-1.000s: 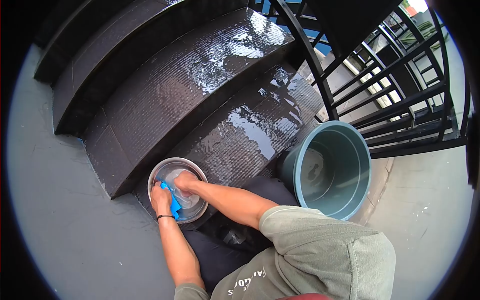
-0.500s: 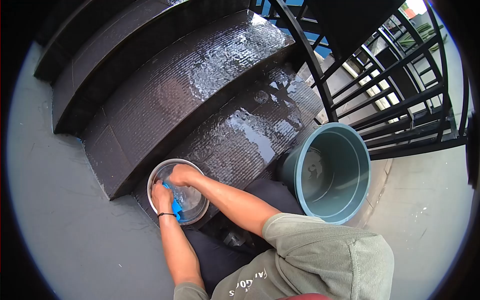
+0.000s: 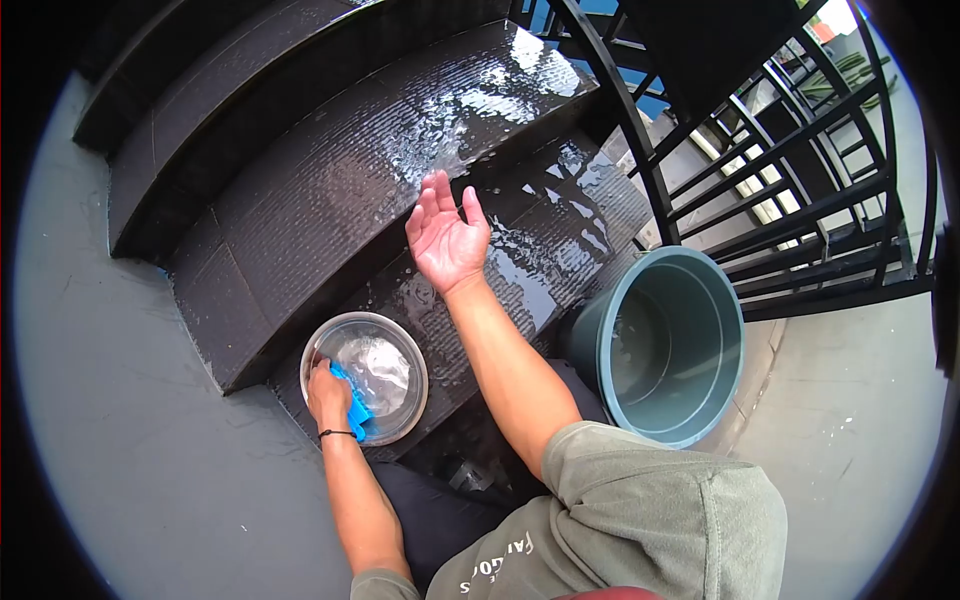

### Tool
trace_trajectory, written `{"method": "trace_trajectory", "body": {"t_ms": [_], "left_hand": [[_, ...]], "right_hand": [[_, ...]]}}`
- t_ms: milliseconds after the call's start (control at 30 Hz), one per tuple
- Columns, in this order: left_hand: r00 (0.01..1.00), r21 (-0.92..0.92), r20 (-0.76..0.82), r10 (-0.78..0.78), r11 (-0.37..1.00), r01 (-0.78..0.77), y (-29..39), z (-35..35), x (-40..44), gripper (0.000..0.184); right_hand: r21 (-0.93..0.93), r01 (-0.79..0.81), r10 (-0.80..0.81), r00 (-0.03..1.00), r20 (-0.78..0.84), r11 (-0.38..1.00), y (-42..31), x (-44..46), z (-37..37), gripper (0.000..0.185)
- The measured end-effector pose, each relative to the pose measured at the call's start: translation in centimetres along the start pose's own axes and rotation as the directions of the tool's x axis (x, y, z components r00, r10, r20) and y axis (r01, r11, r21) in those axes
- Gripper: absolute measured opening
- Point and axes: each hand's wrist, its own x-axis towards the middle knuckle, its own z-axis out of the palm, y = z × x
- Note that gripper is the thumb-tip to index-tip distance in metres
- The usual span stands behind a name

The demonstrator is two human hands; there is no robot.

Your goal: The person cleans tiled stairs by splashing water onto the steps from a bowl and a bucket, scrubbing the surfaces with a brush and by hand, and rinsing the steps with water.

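A round metal basin (image 3: 412, 352) with water in it sits on the lowest dark step by my knees. At its left side my left hand (image 3: 328, 392) is closed on a bright blue brush-like item (image 3: 352, 402), whose exact kind I cannot make out. My right hand (image 3: 449, 235) is raised over the steps, palm up, with fingers stretched out and nothing in it. Just past its fingertips, splashed water (image 3: 445, 155) shows at the edge of the upper wet step (image 3: 330, 160).
A large blue-green bucket (image 3: 725, 345) stands at my right, with a little water at its bottom. Behind it runs a black metal railing (image 3: 800, 205). A grey wall (image 3: 130, 400) borders the steps on the left. Water pools on the lower step (image 3: 520, 270).
My right hand has come out of the basin and swung up and forward over the steps, opening. Water has splashed onto the upper step. My left hand stays at the basin with the blue item.
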Motion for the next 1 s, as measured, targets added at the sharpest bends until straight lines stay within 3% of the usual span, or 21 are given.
{"method": "trace_trajectory", "body": {"t_ms": [100, 167, 200, 233, 300, 333, 400, 467, 500, 533, 567, 600, 633, 667, 700, 733, 767, 800, 833, 900, 1000], "left_hand": [[0.999, 0.009, 0.023, 0.022, 1.0, -0.023, -0.2, 0.8, 0.7, 0.043], [0.997, 0.04, 0.045, 0.063, 0.997, -0.065, -0.8, 1.8, 2.0, 0.045], [0.995, 0.057, 0.054, 0.081, 0.995, -0.084, -1.0, 2.0, 2.3, 0.045], [0.996, 0.035, 0.023, 0.088, 0.995, -0.089, -0.3, 1.4, 1.6, 0.047], [0.996, -0.001, -0.001, 0.085, 0.996, -0.085, 0.1, 1.2, 1.1, 0.048], [0.997, -0.019, -0.012, 0.08, 0.997, -0.08, 0.3, 0.9, 0.8, 0.049], [0.998, -0.026, 0.016, 0.065, 0.998, -0.064, 1.0, -0.1, 0.0, 0.051], [0.996, -0.055, -0.022, 0.083, 0.995, -0.084, 0.6, 0.0, -0.2, 0.052], [0.981, -0.004, -0.107, 0.162, 0.987, -0.164, -0.6, 1.2, 0.3, 0.052], [0.966, -0.003, -0.158, 0.207, 0.978, -0.21, -0.5, 1.1, 0.3, 0.052], [0.946, 0.003, -0.205, 0.252, 0.966, -0.257, -0.5, 1.0, 0.2, 0.051], [0.922, 0.009, -0.25, 0.295, 0.953, -0.302, -0.5, 0.9, -0.1, 0.051], [0.91, 0.002, -0.245, 0.334, 0.939, -0.345, -0.3, 0.7, -0.3, 0.047], [0.895, -0.004, -0.242, 0.374, 0.922, -0.386, 0.0, 0.3, -0.4, 0.044], [0.878, -0.008, -0.24, 0.414, 0.903, -0.429, 0.4, -0.1, -0.4, 0.04], [0.881, -0.064, -0.198, 0.431, 0.891, -0.45, 1.2, -0.2, -0.6, 0.036], [0.88, -0.119, -0.155, 0.449, 0.876, -0.468, 2.2, -0.2, -1.1, 0.033], [0.877, -0.176, -0.115, 0.466, 0.859, -0.48, 2.8, -0.2, -1.4, 0.03], [0.863, -0.208, -0.082, 0.499, 0.838, -0.505, 3.1, 0.9, -1.2, 0.028], [0.881, 0.003, 0.051, 0.471, 0.882, -0.472, 3.9, 2.8, -1.4, 0.033], [0.879, 0.148, -0.325, 0.35, 0.936, -0.318, 4.4, 2.3, -1.8, 0.025]], "right_hand": [[-0.27, -0.25, 0.151, 0.929, -0.338, 0.93, 0.9, -0.3, -3.2, 0.04], [-0.585, -0.718, 0.19, 0.678, -0.71, 0.378, 5.8, -1.1, -2.3, 0.033], [-0.633, -0.774, 0.216, 0.62, -0.754, 0.009, 7.3, -1.9, -5.6, 0.029], [-0.596, -0.711, 0.204, 0.564, -0.8, -0.372, 8.6, -2.8, -6.8, 0.029], [-0.277, -0.502, 0.019, 0.459, -0.888, -0.82, 10.7, -4.3, -6.6, 0.035], [-0.273, -0.159, 0.077, 0.722, -0.687, -0.949, 10.4, -6.3, -14.2, 0.033], [-0.251, -0.295, -0.087, 0.789, -0.608, -0.922, 10.7, -8.4, -14.3, 0.034], [-0.284, -0.561, -0.066, 0.521, -0.851, -0.777, 10.3, -6.7, -13.7, 0.031], [-0.318, -0.903, -0.07, 0.351, -0.934, -0.29, 10.2, -6.8, -15.8, 0.027], [-0.236, -0.972, 0.189, 0.235, -0.953, 0.022, 9.0, -5.3, -14.4, 0.03], [-0.177, -0.919, 0.479, 0.34, -0.809, 0.353, 7.5, -3.6, -13.0, 0.032], [-0.155, -0.753, 0.629, 0.629, -0.458, 0.64, 6.2, -2.4, -11.1, 0.036], [-0.101, -0.565, 0.556, 0.825, -0.105, 0.819, 5.2, -1.2, -7.6, 0.04], [0.0, -0.483, 0.482, 0.875, 0.044, 0.876, 3.9, -0.8, -4.6, 0.042], [-0.127, -0.401, 0.393, 0.916, -0.083, 0.907, 2.8, -0.9, -2.9, 0.043], [-0.374, -0.446, 0.398, 0.895, -0.201, 0.813, 1.8, -0.7, -3.0, 0.047], [-0.675, -0.589, 0.213, 0.801, -0.559, 0.444, 2.0, -0.8, -4.0, 0.053], [-0.678, -0.734, -0.144, 0.675, -0.724, -0.033, 2.5, -1.0, -4.7, 0.06], [-0.372, -0.573, -0.292, 0.754, -0.588, -0.73, 2.9, -1.6, -4.6, 0.067], [-0.051, -0.391, -0.326, 0.826, -0.46, -0.919, 4.5, -3.9, -5.6, 0.071], [-0.202, -0.35, -0.138, 0.741, -0.658, -0.915, 4.6, -3.9, -9.9, 0.076]]}}
